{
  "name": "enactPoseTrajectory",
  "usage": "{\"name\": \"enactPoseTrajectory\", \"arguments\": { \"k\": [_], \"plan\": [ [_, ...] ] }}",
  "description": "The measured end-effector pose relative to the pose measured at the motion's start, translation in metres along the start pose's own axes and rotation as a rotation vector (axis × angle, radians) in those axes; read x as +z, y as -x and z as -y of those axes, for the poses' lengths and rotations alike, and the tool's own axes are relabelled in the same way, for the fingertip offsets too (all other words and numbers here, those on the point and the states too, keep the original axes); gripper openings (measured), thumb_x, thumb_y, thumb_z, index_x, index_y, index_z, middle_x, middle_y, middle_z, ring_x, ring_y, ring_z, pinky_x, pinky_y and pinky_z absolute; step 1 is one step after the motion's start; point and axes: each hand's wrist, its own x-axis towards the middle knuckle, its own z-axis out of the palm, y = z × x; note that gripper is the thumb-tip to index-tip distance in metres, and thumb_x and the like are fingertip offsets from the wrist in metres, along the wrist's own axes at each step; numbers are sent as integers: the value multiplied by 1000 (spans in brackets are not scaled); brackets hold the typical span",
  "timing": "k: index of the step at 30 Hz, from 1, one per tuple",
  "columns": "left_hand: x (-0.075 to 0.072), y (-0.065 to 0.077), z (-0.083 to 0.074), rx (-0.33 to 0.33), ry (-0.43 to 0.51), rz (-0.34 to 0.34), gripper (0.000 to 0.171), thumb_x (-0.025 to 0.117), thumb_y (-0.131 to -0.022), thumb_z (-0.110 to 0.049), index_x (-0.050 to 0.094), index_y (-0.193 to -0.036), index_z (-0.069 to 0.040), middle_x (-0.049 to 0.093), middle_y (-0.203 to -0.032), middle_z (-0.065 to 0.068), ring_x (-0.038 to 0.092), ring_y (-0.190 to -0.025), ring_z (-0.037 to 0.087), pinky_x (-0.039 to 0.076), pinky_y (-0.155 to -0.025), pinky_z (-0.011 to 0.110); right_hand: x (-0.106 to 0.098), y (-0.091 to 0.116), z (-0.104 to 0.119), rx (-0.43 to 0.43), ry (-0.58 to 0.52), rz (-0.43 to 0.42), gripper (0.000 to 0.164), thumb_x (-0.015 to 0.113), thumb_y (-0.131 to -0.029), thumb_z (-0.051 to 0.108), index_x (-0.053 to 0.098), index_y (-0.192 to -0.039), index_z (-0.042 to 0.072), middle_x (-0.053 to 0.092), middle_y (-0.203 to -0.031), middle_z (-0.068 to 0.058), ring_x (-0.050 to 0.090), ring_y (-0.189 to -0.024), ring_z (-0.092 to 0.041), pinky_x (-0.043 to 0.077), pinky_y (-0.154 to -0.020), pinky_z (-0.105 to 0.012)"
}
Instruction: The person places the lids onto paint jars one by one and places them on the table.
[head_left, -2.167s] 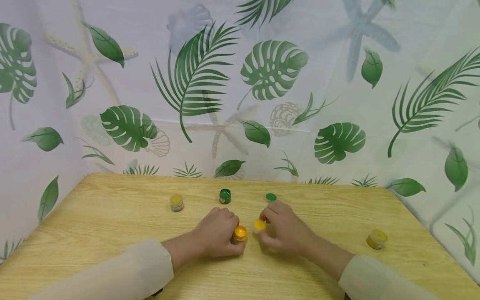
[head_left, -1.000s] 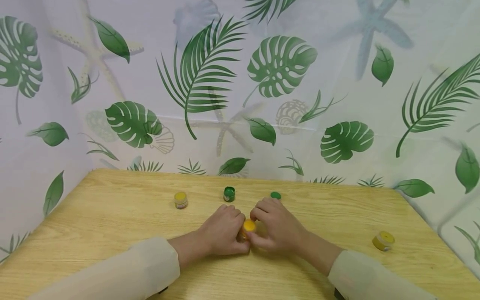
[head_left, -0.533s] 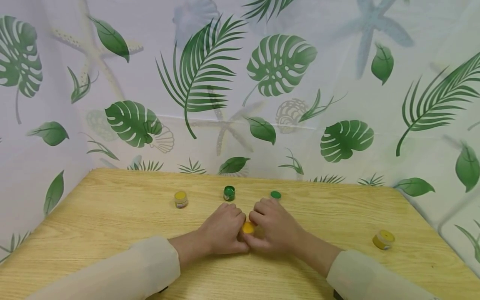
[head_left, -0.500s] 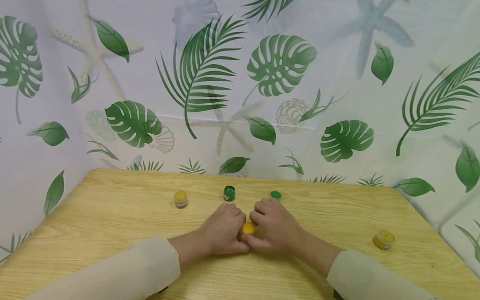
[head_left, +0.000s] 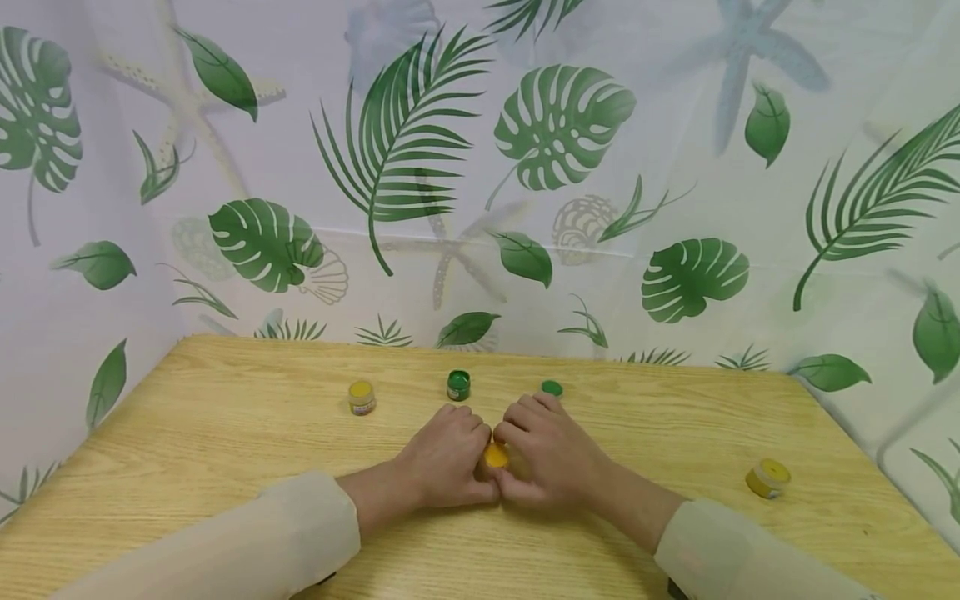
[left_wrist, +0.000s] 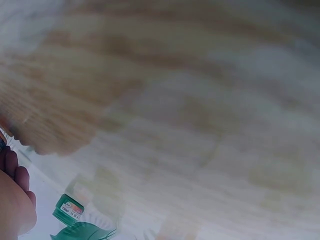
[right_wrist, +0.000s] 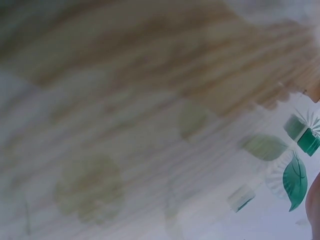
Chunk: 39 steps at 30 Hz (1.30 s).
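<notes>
Between the hands in the head view sits a small orange paint jar with its yellow-orange lid [head_left: 495,456] on top. My left hand [head_left: 444,460] grips the jar's body from the left and largely hides it. From the right, my right hand [head_left: 551,454] pinches the lid's rim between thumb and fingers. Just behind them stands an uncovered green paint jar [head_left: 459,386], its label also visible in the left wrist view, where the green jar [left_wrist: 69,209] appears low down. Its green lid [head_left: 552,389] lies beyond the right hand's knuckles.
A yellow-lidded jar [head_left: 362,398] stands at the back left of the wooden table [head_left: 225,417]. Another yellow jar [head_left: 768,478] is far to the right. A leaf-printed white cloth [head_left: 450,167] rises along the table's back edge.
The right hand has brought the yellow-orange lid leftward onto the uncovered orange jar. Since then its fingers have shifted slightly around the lid, while the left hand keeps its grip.
</notes>
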Motion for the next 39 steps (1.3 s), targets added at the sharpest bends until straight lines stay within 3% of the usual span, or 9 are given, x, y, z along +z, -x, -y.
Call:
{"name": "enactPoseTrajectory", "arguments": {
  "k": [8,12,15,19,22,27,39],
  "plan": [
    [0,0,-2,6,6,13,36,70,-79,-51,59,-76,-16,50,-68,-9,39,-65,9,32,-67,24,-1,0,1,3,39,-31,31,60,-86,48,59,-81,17,51,-80,5,47,-80,-16,35,-84,-37],
    [0,0,-1,17,-3,-2,40,70,-79,-53,55,-71,-17,46,-65,-9,39,-64,9,32,-66,24,1,-1,1,4,70,-71,51,48,-95,59,51,-67,17,43,-66,6,43,-70,-17,35,-76,-35],
    [1,0,0,24,-11,-38,40,71,-78,-53,54,-66,-18,47,-62,-9,43,-64,9,35,-66,25,1,0,0,13,69,-104,58,40,-97,64,52,-68,15,45,-66,4,43,-71,-18,36,-75,-34],
    [1,1,2,7,-6,-46,37,72,-77,-50,57,-66,-18,53,-65,-8,49,-68,10,41,-71,27,0,0,0,20,8,-67,43,51,-93,53,64,-92,11,58,-87,2,48,-87,-18,38,-84,-35],
    [1,1,3,-2,-3,-37,35,70,-78,-49,57,-69,-17,54,-66,-8,50,-71,11,41,-72,28,-1,-1,0,-11,-5,-29,33,60,-85,41,64,-100,11,59,-95,1,50,-94,-19,38,-88,-36],
    [0,0,2,-4,0,-34,35,68,-78,-49,54,-69,-18,47,-63,-9,44,-67,10,36,-69,26,0,-1,0,-49,11,-35,31,62,-79,36,63,-98,11,58,-94,0,51,-94,-19,37,-89,-37],
    [-3,1,-1,-16,4,-27,36,71,-76,-49,58,-74,-16,51,-67,-8,42,-68,10,34,-69,25,1,-1,1,-30,39,-51,30,58,-86,44,59,-89,14,54,-85,3,49,-85,-18,36,-83,-35]
  ]
}}
